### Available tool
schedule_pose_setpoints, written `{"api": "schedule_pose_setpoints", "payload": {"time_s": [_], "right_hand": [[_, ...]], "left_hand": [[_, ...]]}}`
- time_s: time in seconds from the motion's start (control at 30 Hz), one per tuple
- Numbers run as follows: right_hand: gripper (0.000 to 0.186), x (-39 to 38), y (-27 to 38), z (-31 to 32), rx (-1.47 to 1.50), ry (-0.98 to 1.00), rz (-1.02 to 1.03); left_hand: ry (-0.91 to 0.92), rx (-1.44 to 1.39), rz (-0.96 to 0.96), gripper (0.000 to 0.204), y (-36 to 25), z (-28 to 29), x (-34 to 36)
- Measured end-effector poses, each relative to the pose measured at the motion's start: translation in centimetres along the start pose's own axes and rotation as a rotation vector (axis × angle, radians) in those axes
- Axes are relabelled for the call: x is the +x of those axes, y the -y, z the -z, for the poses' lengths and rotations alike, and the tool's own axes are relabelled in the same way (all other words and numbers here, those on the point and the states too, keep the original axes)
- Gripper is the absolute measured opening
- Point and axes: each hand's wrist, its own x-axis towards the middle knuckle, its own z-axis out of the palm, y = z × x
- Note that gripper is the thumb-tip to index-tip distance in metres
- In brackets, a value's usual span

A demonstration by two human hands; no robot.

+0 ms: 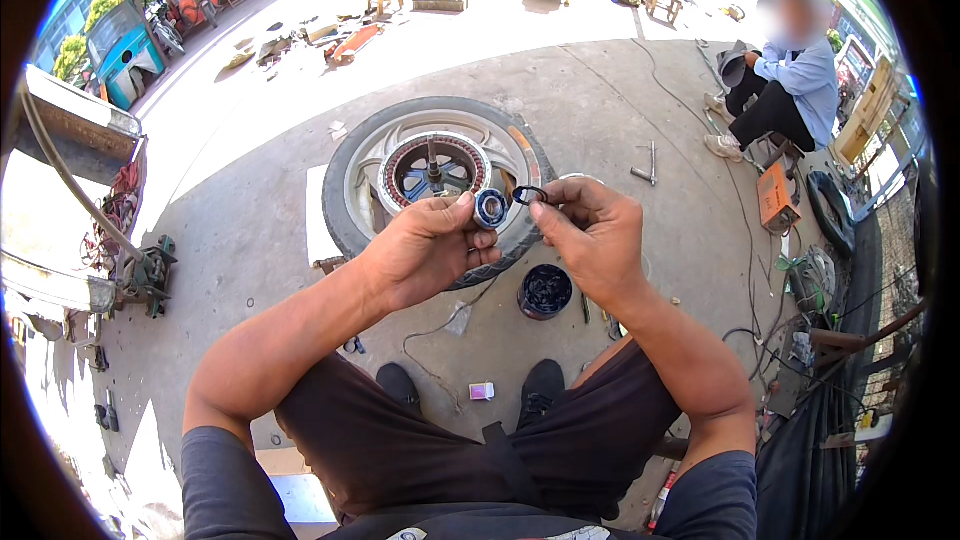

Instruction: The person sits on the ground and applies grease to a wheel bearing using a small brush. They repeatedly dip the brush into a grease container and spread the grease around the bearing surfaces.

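My left hand (442, 245) holds a round bearing (491, 209) with dark blue grease on it, in front of the wheel. My right hand (591, 235) pinches a thin black ring (528, 193), blue-smeared, just right of the bearing. Behind both hands lies a tyred spoked wheel (365, 150) with an open hub, a ring of windings and an upright axle (433, 162). Below my right hand stands an open tub of dark blue grease (545, 290).
A person (800, 90) sits at the right beside an orange machine (777, 192) and trailing cables. A metal tool (650, 167) lies right of the wheel. Metal equipment (140, 275) stands at the left; a small pink box (482, 391) lies between my feet. Scattered parts (350, 40) lie farther back.
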Motion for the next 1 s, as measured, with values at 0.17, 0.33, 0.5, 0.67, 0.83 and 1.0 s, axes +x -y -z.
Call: {"api": "schedule_pose_setpoints", "payload": {"time_s": [0.17,0.33,0.5,0.67,0.83,1.0], "right_hand": [[0.009,0.1,-0.4,-0.5,-0.124,-0.036,0.223],[0.011,0.1,0.3,-0.7,-0.253,-0.062,0.382],[0.014,-0.1,1.1,-0.7,-0.36,-0.053,0.563],[0.018,-0.3,1.0,-0.5,-0.543,-0.006,0.725],[0.022,-0.6,0.0,-0.7,-0.697,0.034,0.777],[0.018,-0.6,-0.2,-1.3,-0.708,0.024,0.79]], "left_hand": [[0.033,-0.006,0.006,0.025,0.0,0.1,0.0],[0.022,-0.005,0.001,0.026,0.2,0.0,-0.2],[0.045,-0.018,-0.003,0.027,0.3,-0.2,-0.1],[0.056,-0.038,-0.011,0.029,0.3,-0.4,-0.2],[0.042,-0.052,-0.006,0.029,0.5,0.1,-0.1],[0.05,-0.052,-0.016,0.029,0.7,0.8,-0.2]]}}
